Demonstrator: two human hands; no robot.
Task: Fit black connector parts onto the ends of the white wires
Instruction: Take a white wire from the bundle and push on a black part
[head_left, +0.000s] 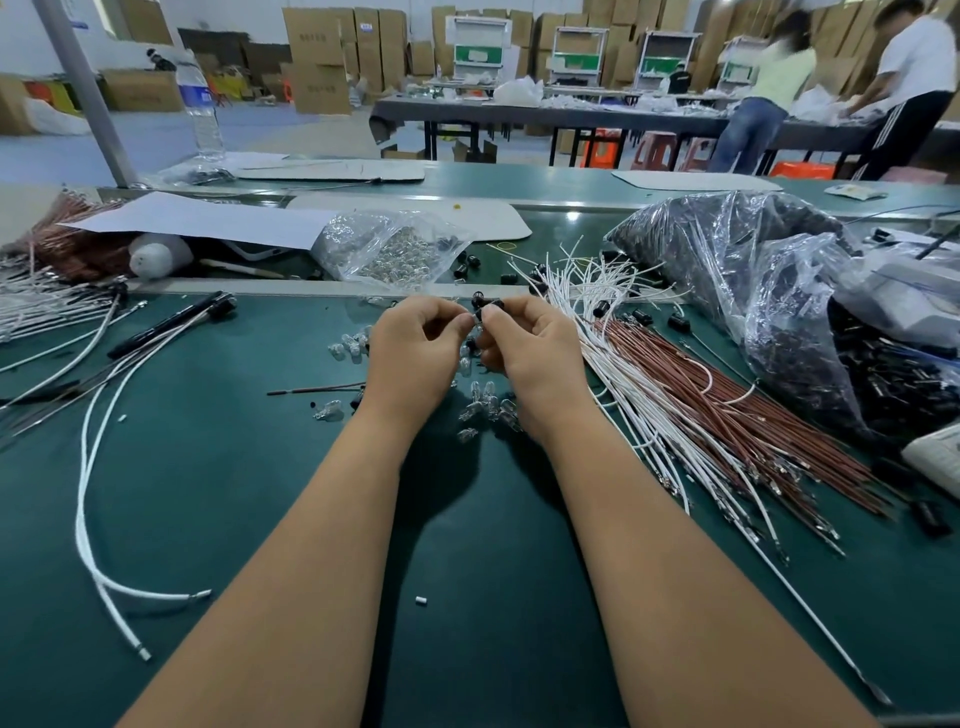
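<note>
At frame centre the left hand (415, 340) and right hand (524, 343) meet, fingers curled — the right pinching black connector parts (487, 306), the left something too small to identify. The white wires (613, 364) fan out centre-right, most ends apparently bare — so much of the fitting likely remains.

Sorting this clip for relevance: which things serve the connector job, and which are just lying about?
In use: left hand; right hand pinching small black plastic connector parts; loose white wires.
Lying about: clear plastic water bottle; brown wire bundle; small clear glass bulbs.
</note>
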